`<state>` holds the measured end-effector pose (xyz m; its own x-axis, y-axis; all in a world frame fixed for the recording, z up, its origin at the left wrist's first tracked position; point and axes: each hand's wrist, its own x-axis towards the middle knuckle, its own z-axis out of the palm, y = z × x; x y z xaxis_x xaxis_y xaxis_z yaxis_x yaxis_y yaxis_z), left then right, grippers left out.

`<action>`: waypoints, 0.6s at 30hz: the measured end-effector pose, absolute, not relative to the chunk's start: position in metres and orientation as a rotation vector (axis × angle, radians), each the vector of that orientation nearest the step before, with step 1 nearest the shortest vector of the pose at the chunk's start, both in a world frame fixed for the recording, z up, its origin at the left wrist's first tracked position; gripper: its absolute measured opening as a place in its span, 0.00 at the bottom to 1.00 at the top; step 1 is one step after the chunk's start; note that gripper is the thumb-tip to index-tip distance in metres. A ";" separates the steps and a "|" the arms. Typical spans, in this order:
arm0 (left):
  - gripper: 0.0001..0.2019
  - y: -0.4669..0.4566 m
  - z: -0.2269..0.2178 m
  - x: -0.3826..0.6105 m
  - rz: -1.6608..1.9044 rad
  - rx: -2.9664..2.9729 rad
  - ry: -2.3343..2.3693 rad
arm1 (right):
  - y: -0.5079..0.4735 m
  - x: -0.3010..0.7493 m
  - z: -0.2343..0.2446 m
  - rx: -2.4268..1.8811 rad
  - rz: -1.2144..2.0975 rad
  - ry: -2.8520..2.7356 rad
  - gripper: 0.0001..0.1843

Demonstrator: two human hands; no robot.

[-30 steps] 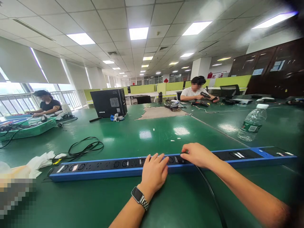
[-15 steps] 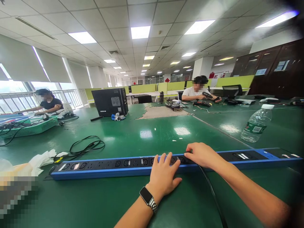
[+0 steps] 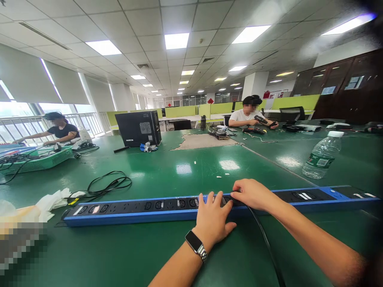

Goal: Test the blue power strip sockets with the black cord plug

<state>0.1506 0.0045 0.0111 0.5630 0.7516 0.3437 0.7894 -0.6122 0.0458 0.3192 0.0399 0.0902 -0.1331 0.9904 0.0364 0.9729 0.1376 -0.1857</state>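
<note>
A long blue power strip (image 3: 125,209) with a black row of sockets lies across the green table (image 3: 179,167) in front of me. My left hand (image 3: 214,217), with a watch on the wrist, lies flat with spread fingers on the strip's near edge. My right hand (image 3: 253,194) is curled over the strip just to the right, closed on a black plug whose cable (image 3: 266,243) runs back toward me. The plug itself is mostly hidden under the fingers.
A coiled black cable (image 3: 106,184) and crumpled white paper (image 3: 50,201) lie at the left. A water bottle (image 3: 320,155) stands at the right. Farther off are a black computer case (image 3: 138,128), a green basket (image 3: 36,159) and two seated people working.
My left hand has slid right along the strip, closer to my right hand, and its fingers have spread. The right hand has stayed on the plug.
</note>
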 end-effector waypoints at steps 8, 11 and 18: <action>0.28 0.006 0.015 0.145 -0.497 -2.739 -1.267 | 0.041 0.321 0.089 -2.018 0.157 -2.216 0.09; 0.27 0.005 0.018 0.140 -0.503 -2.789 -1.223 | 0.043 0.324 0.087 -2.053 0.125 -2.211 0.09; 0.31 0.002 0.019 0.146 -0.462 -2.755 -1.232 | 0.046 0.334 0.085 -2.126 0.047 -2.181 0.10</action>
<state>0.1462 0.0016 0.0188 0.6292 0.7135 0.3083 0.7402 -0.6710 0.0424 0.3339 0.0460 0.0848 -0.0236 0.9986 0.0467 0.9957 0.0277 -0.0882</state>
